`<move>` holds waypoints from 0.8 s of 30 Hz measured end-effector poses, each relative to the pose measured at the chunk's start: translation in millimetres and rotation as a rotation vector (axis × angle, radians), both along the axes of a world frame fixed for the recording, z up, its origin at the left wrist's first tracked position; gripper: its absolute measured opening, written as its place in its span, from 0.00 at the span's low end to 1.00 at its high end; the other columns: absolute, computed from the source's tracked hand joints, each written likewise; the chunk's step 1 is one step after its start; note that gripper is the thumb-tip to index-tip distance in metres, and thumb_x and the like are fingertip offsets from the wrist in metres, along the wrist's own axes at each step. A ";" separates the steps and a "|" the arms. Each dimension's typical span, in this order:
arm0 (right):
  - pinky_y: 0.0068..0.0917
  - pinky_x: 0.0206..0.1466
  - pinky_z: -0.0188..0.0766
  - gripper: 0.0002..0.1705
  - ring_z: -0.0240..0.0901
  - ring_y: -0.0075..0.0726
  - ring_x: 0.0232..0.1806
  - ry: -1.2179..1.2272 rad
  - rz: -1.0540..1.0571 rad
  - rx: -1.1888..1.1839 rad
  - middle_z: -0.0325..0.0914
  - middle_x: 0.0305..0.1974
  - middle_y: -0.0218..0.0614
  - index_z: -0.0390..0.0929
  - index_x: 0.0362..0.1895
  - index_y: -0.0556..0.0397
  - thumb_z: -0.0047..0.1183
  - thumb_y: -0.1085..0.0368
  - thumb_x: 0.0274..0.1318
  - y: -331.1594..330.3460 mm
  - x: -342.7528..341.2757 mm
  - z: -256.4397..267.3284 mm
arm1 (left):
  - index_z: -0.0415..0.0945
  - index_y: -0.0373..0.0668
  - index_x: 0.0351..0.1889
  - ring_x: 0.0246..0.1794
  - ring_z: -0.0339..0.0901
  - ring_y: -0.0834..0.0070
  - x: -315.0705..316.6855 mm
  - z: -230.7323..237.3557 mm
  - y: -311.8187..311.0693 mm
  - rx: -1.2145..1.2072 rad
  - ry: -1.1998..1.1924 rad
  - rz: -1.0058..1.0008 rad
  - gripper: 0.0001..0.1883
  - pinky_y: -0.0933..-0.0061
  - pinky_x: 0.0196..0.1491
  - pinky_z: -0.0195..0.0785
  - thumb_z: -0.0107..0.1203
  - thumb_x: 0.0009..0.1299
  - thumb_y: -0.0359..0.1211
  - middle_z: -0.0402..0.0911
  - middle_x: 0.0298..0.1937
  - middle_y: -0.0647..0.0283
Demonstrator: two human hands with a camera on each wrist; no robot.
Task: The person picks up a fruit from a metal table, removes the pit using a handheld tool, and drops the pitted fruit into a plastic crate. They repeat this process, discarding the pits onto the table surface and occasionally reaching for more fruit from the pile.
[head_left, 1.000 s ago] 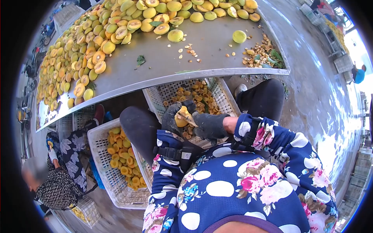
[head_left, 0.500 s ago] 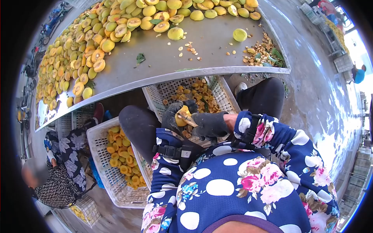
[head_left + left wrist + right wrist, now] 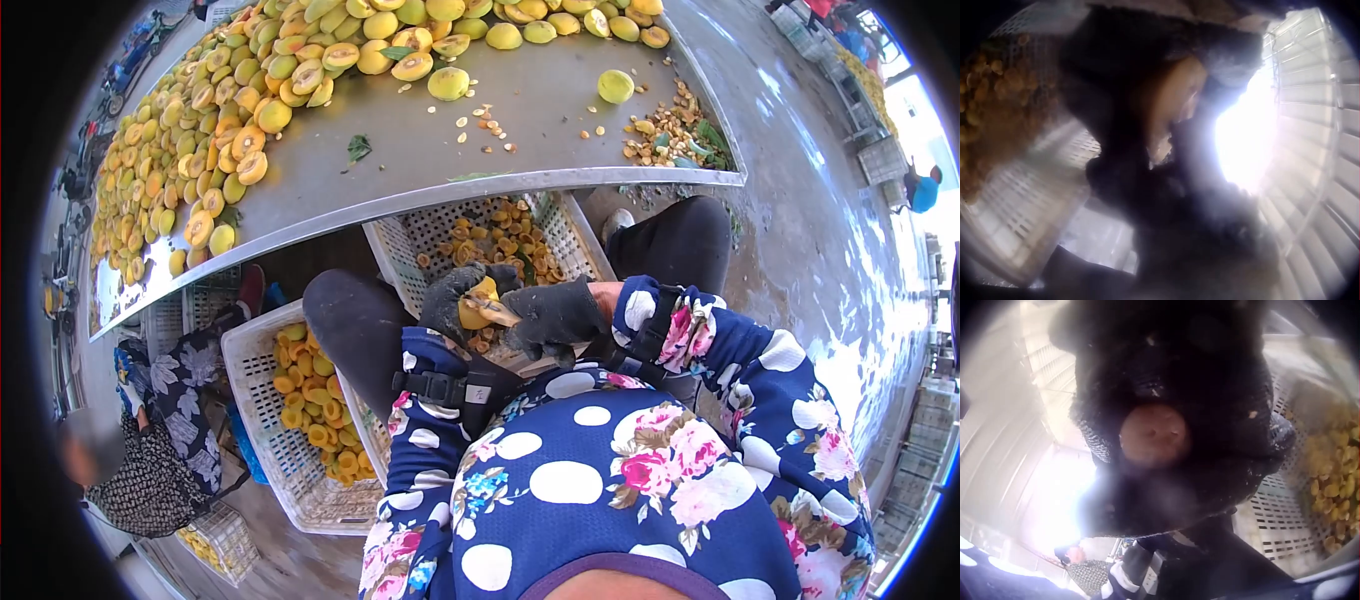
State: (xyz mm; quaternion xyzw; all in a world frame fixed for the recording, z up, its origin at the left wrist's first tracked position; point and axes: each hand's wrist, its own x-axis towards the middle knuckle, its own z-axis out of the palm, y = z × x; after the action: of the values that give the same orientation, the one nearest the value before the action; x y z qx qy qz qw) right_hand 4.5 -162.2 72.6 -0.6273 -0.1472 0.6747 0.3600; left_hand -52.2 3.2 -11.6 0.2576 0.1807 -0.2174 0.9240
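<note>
My left hand (image 3: 442, 303), in a dark dirty glove, grips a yellow apricot (image 3: 474, 312) over the near end of a crate. The fruit's cut flesh (image 3: 1175, 90) shows blurred between dark fingers in the left wrist view. From the right, my gloved right hand (image 3: 555, 316) holds a small tool (image 3: 502, 315) with a tan wooden handle against the apricot. In the right wrist view the round butt of the handle (image 3: 1154, 435) sticks out of the fist. The tool's working tip is hidden at the fruit.
A metal table (image 3: 400, 160) bears a heap of apricots (image 3: 200, 140) and a pile of pits (image 3: 675, 135). Below, a white crate (image 3: 395, 240) of fruit halves stands between the knees; another crate (image 3: 250, 350) stands left. Another person (image 3: 150, 480) sits at far left.
Both hands have shifted slightly right with the apricot and the tool held together. My right forearm has drawn back a little. The heap on the table looks the same.
</note>
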 end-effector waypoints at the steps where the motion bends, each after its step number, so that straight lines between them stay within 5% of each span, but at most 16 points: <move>1: 0.27 0.14 0.71 0.10 0.67 0.29 0.15 -0.052 0.045 -0.014 0.68 0.22 0.37 0.64 0.37 0.60 0.44 0.67 0.50 -1.3 1.1 2.3 | 0.67 0.25 0.48 0.45 0.73 0.57 -0.2 -4.8 0.6 -0.110 0.009 -0.058 0.25 0.61 0.52 0.66 0.46 0.63 0.40 0.73 0.46 0.45; 11: 0.19 0.14 0.64 0.11 0.67 0.24 0.15 0.046 0.011 0.132 0.72 0.26 0.36 0.71 0.34 0.59 0.43 0.63 0.55 -8.5 4.7 -16.5 | 0.67 0.24 0.48 0.41 0.74 0.61 7.1 -24.7 -1.3 -0.238 0.031 0.021 0.24 0.64 0.49 0.67 0.47 0.63 0.39 0.75 0.43 0.48; 12: 0.19 0.14 0.64 0.11 0.67 0.24 0.15 0.047 0.008 0.133 0.72 0.26 0.36 0.71 0.34 0.59 0.43 0.63 0.55 -11.1 3.6 -19.2 | 0.69 0.30 0.46 0.41 0.74 0.62 10.5 -50.6 4.4 0.189 -0.289 -0.038 0.22 0.62 0.47 0.68 0.44 0.65 0.41 0.75 0.41 0.52; 13: 0.17 0.15 0.62 0.11 0.66 0.22 0.16 0.294 -0.174 0.189 0.72 0.27 0.35 0.71 0.35 0.58 0.42 0.64 0.56 -14.0 1.9 -21.2 | 0.71 0.36 0.44 0.41 0.74 0.62 14.3 -75.3 7.3 0.619 -0.606 -0.096 0.19 0.61 0.44 0.68 0.41 0.67 0.42 0.76 0.40 0.55; 14: 0.15 0.15 0.61 0.11 0.66 0.20 0.16 0.540 -0.355 0.244 0.72 0.28 0.34 0.72 0.37 0.58 0.42 0.64 0.56 -15.4 0.4 -23.1 | 0.71 0.36 0.44 0.41 0.74 0.62 18.4 -96.6 6.9 0.619 -0.606 -0.096 0.19 0.61 0.44 0.68 0.41 0.67 0.42 0.76 0.40 0.55; 15: 0.15 0.15 0.61 0.11 0.66 0.20 0.16 0.541 -0.353 0.245 0.72 0.28 0.34 0.72 0.37 0.58 0.42 0.64 0.56 -14.9 -0.9 -25.7 | 0.71 0.37 0.44 0.38 0.73 0.65 22.6 -119.2 6.7 0.403 -0.558 -0.035 0.18 0.64 0.41 0.67 0.42 0.67 0.41 0.75 0.37 0.57; 17: 0.14 0.16 0.60 0.12 0.65 0.18 0.18 0.147 -0.160 0.408 0.72 0.29 0.32 0.72 0.42 0.57 0.42 0.65 0.57 -12.6 -3.5 -30.0 | 0.72 0.40 0.42 0.32 0.72 0.70 29.3 -161.6 7.2 -0.028 -0.452 0.087 0.14 0.69 0.35 0.67 0.43 0.66 0.39 0.74 0.33 0.61; 19: 0.13 0.16 0.59 0.12 0.64 0.17 0.18 0.248 -0.221 0.476 0.71 0.28 0.31 0.71 0.44 0.56 0.42 0.66 0.58 -12.2 -7.2 -30.4 | 0.72 0.43 0.40 0.26 0.71 0.74 31.0 -180.7 8.7 -0.457 -0.331 0.205 0.11 0.74 0.29 0.67 0.45 0.66 0.37 0.73 0.28 0.65; 24: 0.12 0.15 0.57 0.11 0.62 0.15 0.17 0.657 -0.496 0.407 0.70 0.26 0.29 0.71 0.43 0.52 0.44 0.65 0.57 -0.3 -17.8 -35.3 | 0.74 0.47 0.42 0.32 0.73 0.73 22.3 -65.2 -25.8 -0.110 -0.173 0.529 0.12 0.71 0.35 0.68 0.47 0.65 0.39 0.76 0.35 0.66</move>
State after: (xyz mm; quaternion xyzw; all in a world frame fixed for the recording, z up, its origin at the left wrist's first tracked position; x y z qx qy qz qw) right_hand -13.2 -162.5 37.3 -0.3130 -0.0002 0.6884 0.6543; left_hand -29.9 -22.6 -76.8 0.1687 0.1501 0.0448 0.9731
